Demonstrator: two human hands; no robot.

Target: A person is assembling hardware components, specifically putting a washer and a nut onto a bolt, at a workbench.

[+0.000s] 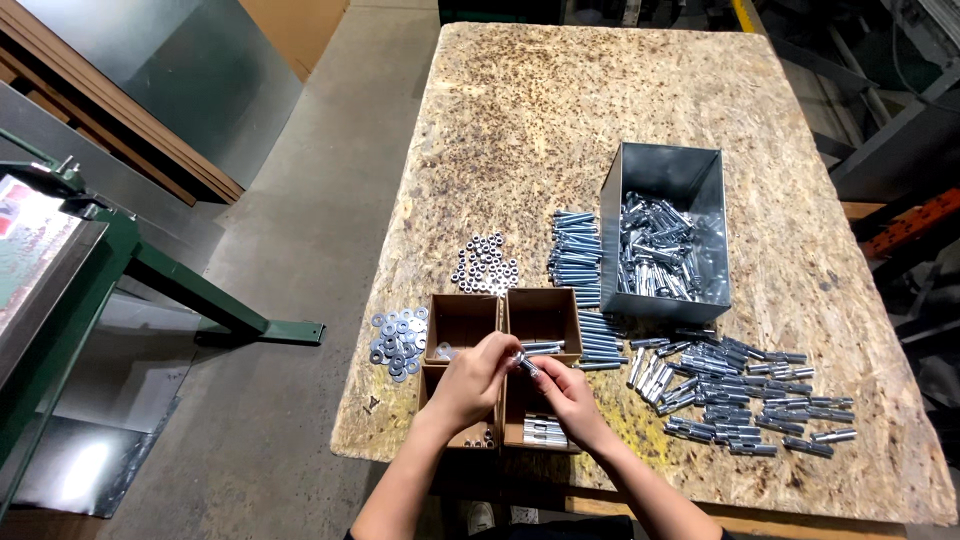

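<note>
Two hands join small bolt parts over a group of cardboard boxes.

The left hand [478,378] and right hand [565,388] meet fingertip to fingertip, both pinched narrow on a small silver bolt [527,365] (probably with a nut, too small to tell) held above the boxes [541,318], so finished pieces can drop in. Parts lie sorted within reach: washers [398,343] at nine o'clock, nuts [485,264] at twelve, sleeves [745,395] at three, the metal bin [667,232] at one.

Small bolt [527,365] mostly hidden btwn fingers [500,352].
</note>
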